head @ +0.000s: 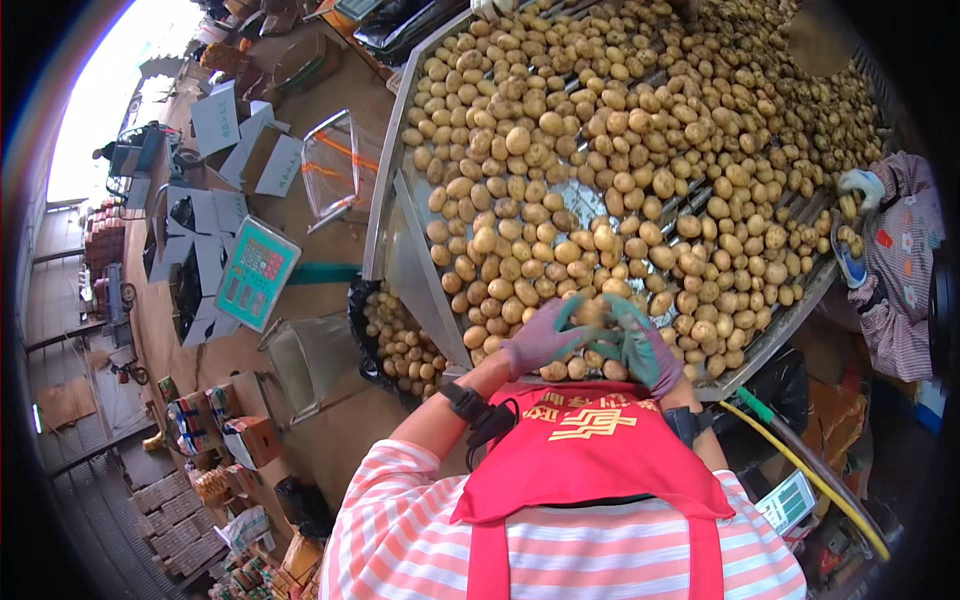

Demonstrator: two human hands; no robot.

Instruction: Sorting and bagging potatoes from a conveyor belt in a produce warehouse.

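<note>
Many potatoes [517,140] lie spread over a metal sorting table [384,172] with rollers. At the table's near edge my left hand [546,336], in a purple and green glove, and my right hand [637,341], gloved alike, come close together. Between their fingers is a blurred potato [592,311]; which hand bears it is unclear. Loose potatoes surround both hands. Left of the table, a container lined with a black plastic bag [363,330] holds more potatoes.
At the right rim stands a co-worker in a checked sleeve [904,300] with gloved hands over potatoes. Another gloved hand [493,7] shows at the top. A digital scale display [257,272], cardboard boxes [217,120] and a metal-framed stand [330,169] are at left; a yellow hose [817,480] runs lower right.
</note>
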